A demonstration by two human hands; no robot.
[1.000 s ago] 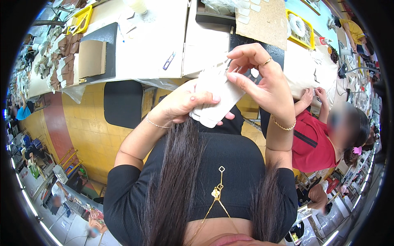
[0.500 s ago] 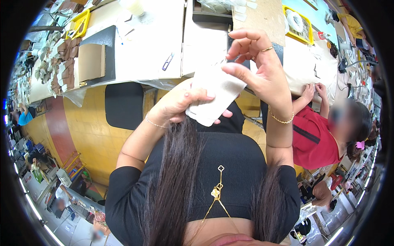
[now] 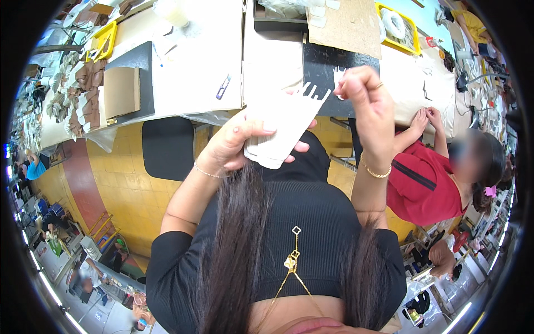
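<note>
In front of my chest, my left hand (image 3: pixel 236 139) is closed round a stack of thin white flat pieces (image 3: pixel 281 128). The thumb lies on top and fingertips show at the right side. Several narrow strips stick out, fanned apart, at the far end of the stack. My right hand (image 3: pixel 364 100) is up to the right, apart from the stack, with its fingers curled together. Beside its fingertips a small white piece with narrow prongs (image 3: pixel 337 75) shows against the black mat (image 3: pixel 320 72). I cannot tell whether the fingers hold it.
A purple-handled cutter (image 3: pixel 223 87) lies on the white table (image 3: pixel 189 72). Brown board (image 3: pixel 122 89) and piled brown and white pieces (image 3: pixel 83 100) are at left. Yellow trays (image 3: pixel 409 33) stand farther back. At right a person in red (image 3: pixel 423 178) works at the table.
My right hand has drawn away from the stack and its spread fingers have curled in. The strips at the stack's far end now show. My left hand keeps its hold.
</note>
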